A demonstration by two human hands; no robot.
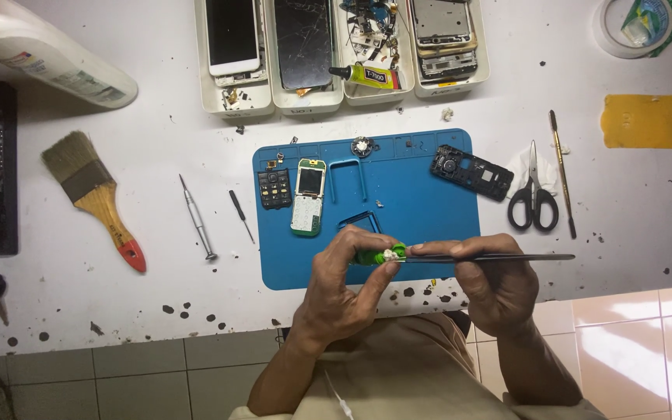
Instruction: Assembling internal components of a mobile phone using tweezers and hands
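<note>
My left hand (pixel 344 284) pinches a small green part (pixel 381 253) over the near edge of the blue work mat (pixel 429 210). My right hand (pixel 491 280) holds long dark tweezers (pixel 491 257) level, their tip touching the green part. On the mat lie an opened small phone with its circuit board and screen (pixel 308 197), a dark keypad (pixel 274 189), a thin dark frame (pixel 358 222) and a black phone housing (pixel 471 172).
A paintbrush (pixel 93 196), two small screwdrivers (pixel 197 217) and scissors (pixel 533 194) lie on the white table. White trays with phones and a glue tube (pixel 367 75) line the far edge. A thin metal tool (pixel 561 171) lies beside the scissors.
</note>
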